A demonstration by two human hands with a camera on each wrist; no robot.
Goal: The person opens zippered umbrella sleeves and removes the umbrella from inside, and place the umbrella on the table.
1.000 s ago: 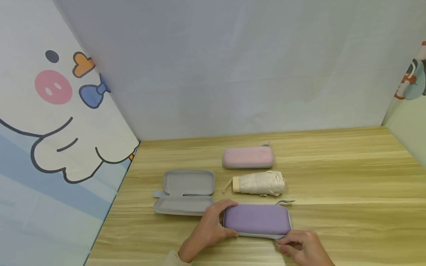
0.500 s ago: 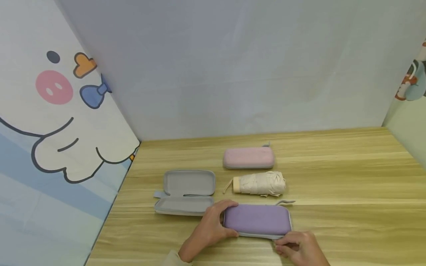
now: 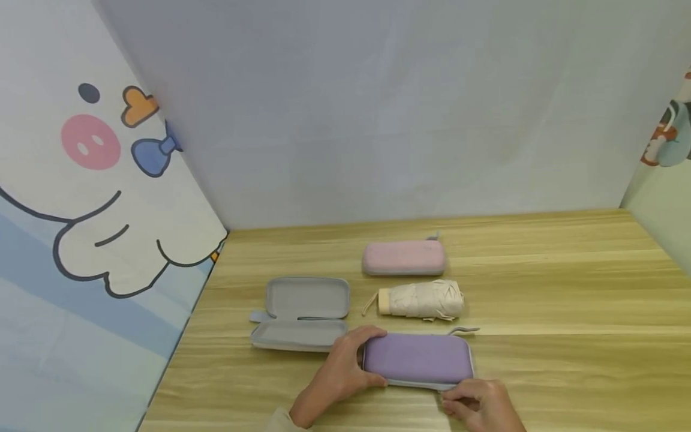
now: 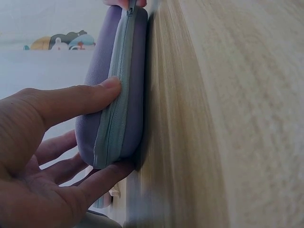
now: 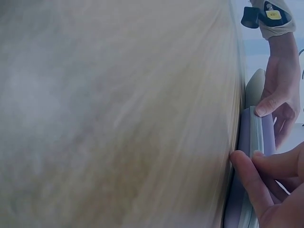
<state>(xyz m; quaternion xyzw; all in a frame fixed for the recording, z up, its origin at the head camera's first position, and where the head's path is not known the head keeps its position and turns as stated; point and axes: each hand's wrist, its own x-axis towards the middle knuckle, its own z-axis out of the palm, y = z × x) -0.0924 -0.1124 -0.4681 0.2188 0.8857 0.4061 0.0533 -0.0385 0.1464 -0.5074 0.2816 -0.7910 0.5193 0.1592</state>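
A closed-looking purple zip case (image 3: 418,358) lies flat on the wooden table near its front. My left hand (image 3: 344,367) grips the case's left end, thumb on the front side and fingers round the end and back. In the left wrist view that thumb presses beside the grey zipper (image 4: 118,80), which runs along the case's side. At the front right corner, my right hand (image 3: 484,406) pinches the small zipper pull (image 4: 131,6) between thumb and forefinger. The right wrist view shows those fingertips (image 5: 241,159) right at the zipper band.
Left of the purple case lies an opened grey case (image 3: 308,297), its two halves spread. Behind the purple case are a folded cream umbrella (image 3: 423,299) and a pink case (image 3: 403,258). A pale cloth wall (image 3: 410,120) stands along the table's back edge.
My right hand has slid a little to the left along the front edge of the purple case with the zipper pull. My left hand keeps its grip on the case's left end.
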